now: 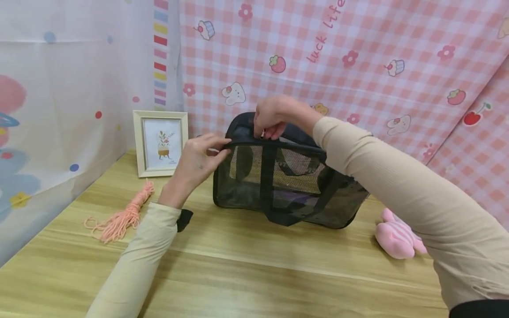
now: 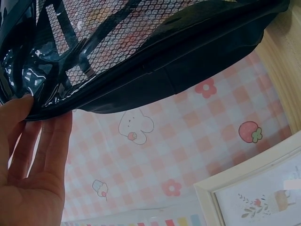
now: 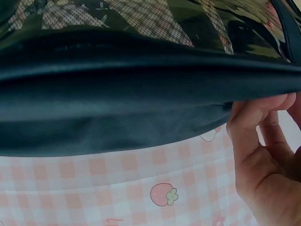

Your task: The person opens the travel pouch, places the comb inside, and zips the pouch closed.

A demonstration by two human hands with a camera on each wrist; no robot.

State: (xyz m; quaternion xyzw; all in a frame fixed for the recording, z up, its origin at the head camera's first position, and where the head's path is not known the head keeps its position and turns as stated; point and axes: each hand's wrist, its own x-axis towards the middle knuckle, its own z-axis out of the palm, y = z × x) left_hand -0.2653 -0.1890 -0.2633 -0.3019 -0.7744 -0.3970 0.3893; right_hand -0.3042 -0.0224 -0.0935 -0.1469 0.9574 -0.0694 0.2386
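Note:
A black bag with see-through mesh sides and dark carrying straps stands upright on the table. At its upper left corner, my left hand pinches the top edge between thumb and fingers. The left wrist view shows that thumb on the shiny near side and the fingers behind the rim. My right hand reaches over the top from the right, curled fingers gripping the seam near the middle left. In the right wrist view the fingertips meet the black edge; whether they hold a zip pull is hidden. Something purple shows dimly through the mesh.
A cream picture frame stands behind my left hand. Left of my left forearm lies a bundle of peach cord. A pink striped plush toy lies right of the bag, partly behind my right sleeve. Printed cloth hangs behind the table.

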